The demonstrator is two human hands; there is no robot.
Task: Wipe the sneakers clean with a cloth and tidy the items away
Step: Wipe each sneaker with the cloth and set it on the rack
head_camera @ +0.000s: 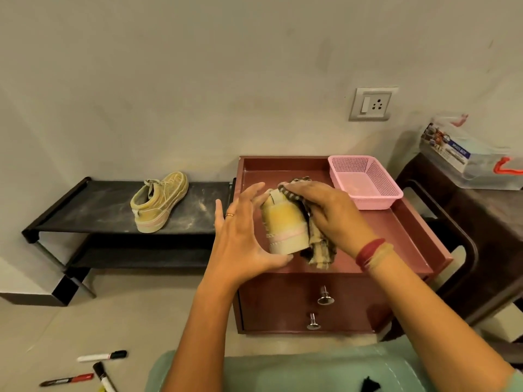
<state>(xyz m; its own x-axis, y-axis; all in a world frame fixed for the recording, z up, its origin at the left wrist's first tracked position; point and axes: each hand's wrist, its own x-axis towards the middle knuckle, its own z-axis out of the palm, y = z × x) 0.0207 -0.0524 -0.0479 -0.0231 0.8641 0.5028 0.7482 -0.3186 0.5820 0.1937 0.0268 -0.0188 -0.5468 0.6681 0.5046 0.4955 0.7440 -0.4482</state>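
A pink basket (365, 181) blocks the cabinet top's (396, 236) back-right corner; its front-right stays passable.
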